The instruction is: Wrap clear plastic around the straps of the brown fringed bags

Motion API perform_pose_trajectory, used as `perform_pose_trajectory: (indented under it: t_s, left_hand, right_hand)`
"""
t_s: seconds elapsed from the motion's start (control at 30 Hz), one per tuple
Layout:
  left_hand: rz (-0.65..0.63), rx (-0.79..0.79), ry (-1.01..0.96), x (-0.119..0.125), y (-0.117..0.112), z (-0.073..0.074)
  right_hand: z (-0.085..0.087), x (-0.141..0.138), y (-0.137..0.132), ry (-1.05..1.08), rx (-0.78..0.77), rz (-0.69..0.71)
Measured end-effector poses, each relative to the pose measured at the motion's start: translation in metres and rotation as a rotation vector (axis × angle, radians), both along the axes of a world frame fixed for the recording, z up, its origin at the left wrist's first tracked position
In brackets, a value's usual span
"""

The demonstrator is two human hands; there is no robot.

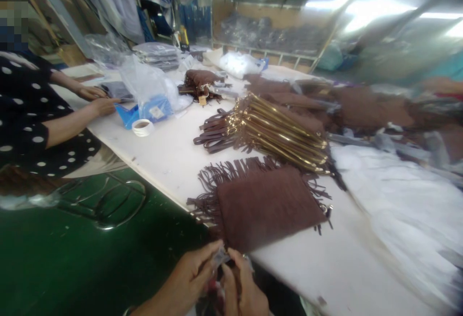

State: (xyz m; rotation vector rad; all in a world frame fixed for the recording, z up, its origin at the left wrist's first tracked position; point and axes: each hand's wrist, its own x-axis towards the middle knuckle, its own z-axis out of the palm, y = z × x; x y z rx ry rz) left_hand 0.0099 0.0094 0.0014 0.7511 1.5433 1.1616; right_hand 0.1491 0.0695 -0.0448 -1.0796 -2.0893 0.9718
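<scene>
Your left hand (pixel 190 277) and right hand (pixel 242 284) are together at the bottom edge, fingers pinched narrow on a small pale scrap (pixel 220 257) held between them; what it is can't be told, too blurred. Just beyond your fingertips lies a brown fringed bag (pixel 267 200), flat on the white table (pixel 170 147), near corner hanging over the table edge, fringe spread to the left & top. Left of the table is green floor w/ a wire rack (pixel 108 200) on it.

Further back, mid table: a stack of brown bags w/ gold frames (pixel 282 130), straps trailing left. To the right, white sheet material (pixel 408 205), blurred. A tape roll (pixel 142 127) sits nearer the far-left table edge.

Beyond that a clear plastic bag (pixel 148 84) w/ blue inside, & another brown bag (pixel 198 82) behind it. At left, a co-worker in a black dotted top (pixel 25 113) has both hands on the table; the nearer co-worker's hand (pixel 104 106) is just beside the plastic bag. Shelving w/ dark bundles (pixel 260 31) at the back.
</scene>
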Motion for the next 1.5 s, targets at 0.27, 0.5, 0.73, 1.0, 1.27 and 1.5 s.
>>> perform_pose_trajectory:
  t_s: [0.27, 0.5, 0.73, 1.0, 1.27, 1.5]
  left_hand:
    - [-0.041, 0.051, 0.136, 0.001, -0.006, 0.006]
    - [0.043, 0.017, -0.091, -0.003, -0.008, -0.004]
    - [0.142, -0.051, -0.498, -0.004, -0.030, -0.028]
    - [-0.010, -0.078, -0.433, -0.004, -0.069, -0.030]
    - [0.031, -0.151, -0.356, 0.002, -0.083, -0.023]
    - [0.015, -0.192, -0.307, 0.001, -0.084, -0.007]
  right_hand:
    - [0.031, -0.021, 0.022, -0.235, 0.481, 0.150]
    - [0.032, -0.014, 0.019, -0.065, 0.261, -0.048]
    - [0.016, 0.007, -0.005, 0.094, -0.404, -0.061]
    - [0.002, -0.004, 0.002, 0.589, -1.245, -0.031]
    - [0.018, -0.009, 0.006, 0.712, -1.257, -0.107]
    - [0.016, -0.008, 0.007, 0.733, -1.222, -0.102]
